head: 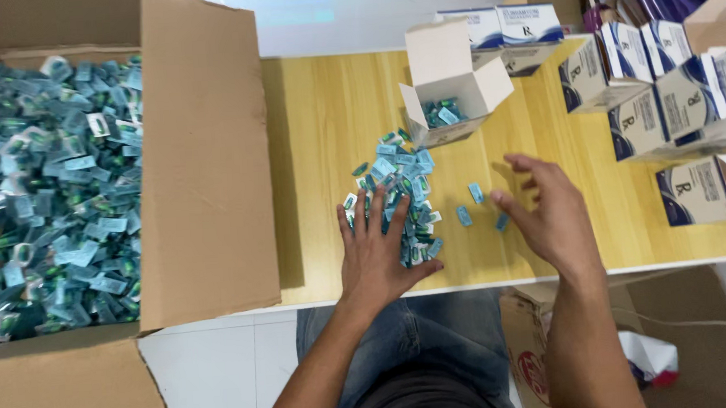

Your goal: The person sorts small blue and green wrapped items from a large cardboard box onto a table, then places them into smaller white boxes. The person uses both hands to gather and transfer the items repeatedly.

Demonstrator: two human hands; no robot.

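A pile of small blue-green sachets [402, 176] lies on the wooden table [324, 122]. My left hand [376, 249] rests flat on the near side of the pile, fingers spread, touching sachets. My right hand [548, 209] hovers just right of the pile, fingers apart and empty, close to a few loose sachets [475, 193]. Behind the pile stands a small open white carton [450, 85] with some sachets inside.
A big open cardboard box [200, 155] full of the same sachets [60, 189] stands at the left. Several closed white-and-blue cartons [667, 93] crowd the table's right and back. Another cardboard box [527, 345] sits on the floor by my knee.
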